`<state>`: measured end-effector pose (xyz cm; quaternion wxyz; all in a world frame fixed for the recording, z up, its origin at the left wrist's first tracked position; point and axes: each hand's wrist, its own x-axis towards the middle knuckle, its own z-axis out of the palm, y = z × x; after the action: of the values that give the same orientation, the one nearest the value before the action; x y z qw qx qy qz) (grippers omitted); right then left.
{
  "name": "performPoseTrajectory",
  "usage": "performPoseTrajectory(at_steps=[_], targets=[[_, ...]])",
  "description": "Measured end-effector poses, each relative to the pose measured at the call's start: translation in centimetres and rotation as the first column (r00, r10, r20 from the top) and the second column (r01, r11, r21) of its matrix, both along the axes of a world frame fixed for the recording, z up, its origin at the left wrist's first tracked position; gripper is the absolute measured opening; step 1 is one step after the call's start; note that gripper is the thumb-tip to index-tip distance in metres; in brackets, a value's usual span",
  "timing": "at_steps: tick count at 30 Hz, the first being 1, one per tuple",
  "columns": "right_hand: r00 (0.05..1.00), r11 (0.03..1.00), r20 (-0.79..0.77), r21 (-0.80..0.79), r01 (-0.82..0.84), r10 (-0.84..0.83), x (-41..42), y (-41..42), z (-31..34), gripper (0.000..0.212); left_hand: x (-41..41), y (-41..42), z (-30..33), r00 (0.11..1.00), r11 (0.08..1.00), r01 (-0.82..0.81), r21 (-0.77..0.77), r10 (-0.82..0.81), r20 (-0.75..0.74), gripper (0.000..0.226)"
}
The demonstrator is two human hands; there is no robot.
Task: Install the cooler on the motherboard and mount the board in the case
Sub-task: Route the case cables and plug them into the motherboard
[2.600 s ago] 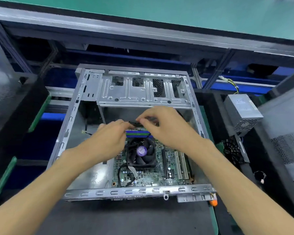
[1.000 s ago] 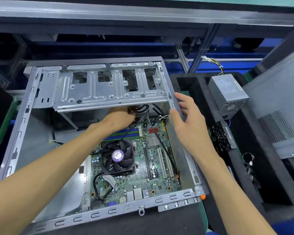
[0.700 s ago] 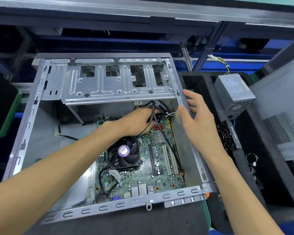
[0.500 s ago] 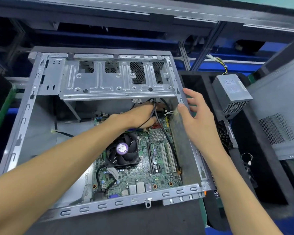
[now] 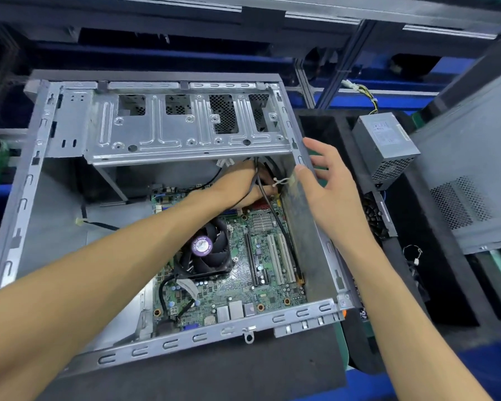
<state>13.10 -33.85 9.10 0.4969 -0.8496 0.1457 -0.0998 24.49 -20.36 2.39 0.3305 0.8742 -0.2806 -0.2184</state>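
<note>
Reaching under the drive bay, a person's left hand (image 5: 243, 183) curls around black cables (image 5: 268, 204) while the open right hand (image 5: 327, 195) steadies the case (image 5: 327, 247) wall, the stiff, fragile motherboard (image 5: 269, 273), best held by its edges, lying inside with its cooler (image 5: 207, 250).

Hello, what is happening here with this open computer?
A person is assembling a desktop computer. The motherboard lies inside the open metal case, and the cooler with its fan sits on the board. The left hand reaches under the drive cage at the far end of the board, among the black cables; what its fingers do there is hidden. The right hand rests on the right wall of the case. A grey power supply waits outside, to the right.
</note>
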Motion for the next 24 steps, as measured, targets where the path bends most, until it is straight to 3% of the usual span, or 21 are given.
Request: performPoseTrajectory(at_steps=[3,6,8,10,13,16,20,22,24], targets=[[1.0,1.0,-0.002,0.013,-0.008,0.008,-0.1,-0.1,0.0,0.039,-0.4,2.3,2.5,0.99,0.992,0.123,0.03,-0.121,-0.065,0.03],[1.0,1.0,-0.002,0.028,-0.007,0.007,0.0,0.0,0.0,0.04,-1.5,5.1,5.6,0.987,0.974,0.139,0.179,-0.122,-0.104,0.035],[1.0,0.999,-0.001,0.039,-0.005,0.005,0.0,0.0,0.1,0.04,-3.0,7.0,7.5,0.995,0.952,0.098,0.29,-0.102,0.0,0.031],[1.0,0.999,0.004,0.052,-0.001,0.0,-0.1,0.0,0.1,0.039,-5.3,8.2,9.3,0.975,0.959,0.043,0.279,-0.101,0.198,0.024],[1.0,0.999,0.01,0.052,0.004,-0.005,-0.1,0.0,0.1,0.039,-8.4,6.7,10.6,0.896,0.962,0.265,0.056,-0.268,0.355,0.017],[1.0,0.999,0.011,0.045,0.0,-0.001,-0.1,0.0,0.2,0.039,-10.0,3.4,8.4,0.722,0.828,0.524,0.198,-0.555,0.412,0.031],[1.0,0.999,0.018,0.051,-0.009,0.008,-0.1,0.0,0.2,0.039,-10.0,0.9,4.8,0.528,0.68,0.614,0.4,-0.731,0.432,0.034],[1.0,0.998,0.022,0.065,-0.008,0.006,-0.2,0.0,0.2,0.039,-10.1,0.0,3.9,0.522,0.675,0.609,0.416,-0.736,0.431,0.027],[1.0,0.997,0.024,0.073,-0.008,0.007,-0.2,0.0,0.1,0.038,-10.7,-0.9,2.9,0.594,0.753,0.534,0.383,-0.657,0.463,0.03]])
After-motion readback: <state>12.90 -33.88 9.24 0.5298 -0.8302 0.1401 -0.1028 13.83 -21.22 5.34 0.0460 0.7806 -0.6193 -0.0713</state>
